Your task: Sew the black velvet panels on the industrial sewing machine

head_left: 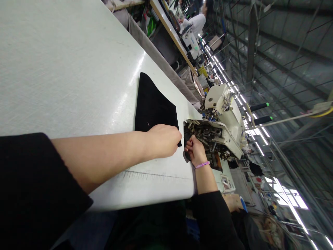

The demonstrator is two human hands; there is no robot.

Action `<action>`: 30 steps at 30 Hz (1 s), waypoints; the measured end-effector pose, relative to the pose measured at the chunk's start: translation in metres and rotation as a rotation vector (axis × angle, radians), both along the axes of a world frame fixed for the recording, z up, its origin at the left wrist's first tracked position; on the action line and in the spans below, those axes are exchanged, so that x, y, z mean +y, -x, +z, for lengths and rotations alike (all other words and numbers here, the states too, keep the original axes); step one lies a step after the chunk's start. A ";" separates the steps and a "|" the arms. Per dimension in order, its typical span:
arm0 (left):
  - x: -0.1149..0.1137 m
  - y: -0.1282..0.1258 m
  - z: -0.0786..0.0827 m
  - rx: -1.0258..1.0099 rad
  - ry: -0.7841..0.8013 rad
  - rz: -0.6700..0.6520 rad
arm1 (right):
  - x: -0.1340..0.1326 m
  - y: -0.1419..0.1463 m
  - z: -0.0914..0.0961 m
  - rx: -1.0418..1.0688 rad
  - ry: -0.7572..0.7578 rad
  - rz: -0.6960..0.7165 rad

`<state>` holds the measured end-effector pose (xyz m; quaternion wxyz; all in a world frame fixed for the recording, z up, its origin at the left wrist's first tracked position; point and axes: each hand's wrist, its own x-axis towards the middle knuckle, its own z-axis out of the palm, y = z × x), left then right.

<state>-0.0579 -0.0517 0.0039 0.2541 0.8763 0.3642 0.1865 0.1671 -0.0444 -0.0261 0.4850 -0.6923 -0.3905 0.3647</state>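
Observation:
A black fabric piece (pixel 155 104) with one curved edge lies flat on the white table. My left hand (pixel 165 140) is closed at its near corner, knuckles up, with the fabric's edge by the fingertips. Just past the table's end, my right hand (pixel 197 151) has its fingers curled together beside the sewing machine (pixel 217 135). Whatever its fingertips hold, if anything, is too small or hidden to name. The machine's front lies open, showing metal parts inside. A small dark rounded part (pixel 186 157) sits next to the right hand.
The white table (pixel 65 69) stretches to the left, with ruler-like marks (pixel 145 174) along its near edge. Black thread cones (pixel 262 120) stand beyond the machine. Farther back are another sewing machine (pixel 191 43) and a person in white (pixel 196 25).

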 end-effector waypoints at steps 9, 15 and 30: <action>-0.002 -0.002 0.001 0.008 -0.009 -0.020 | -0.059 0.004 0.029 -0.085 -0.122 -0.037; 0.005 -0.005 0.002 -0.020 0.047 -0.004 | -0.057 -0.005 0.043 -0.097 -0.127 -0.049; 0.009 -0.004 0.004 -0.006 0.027 -0.011 | -0.048 -0.006 0.048 -0.100 -0.238 -0.066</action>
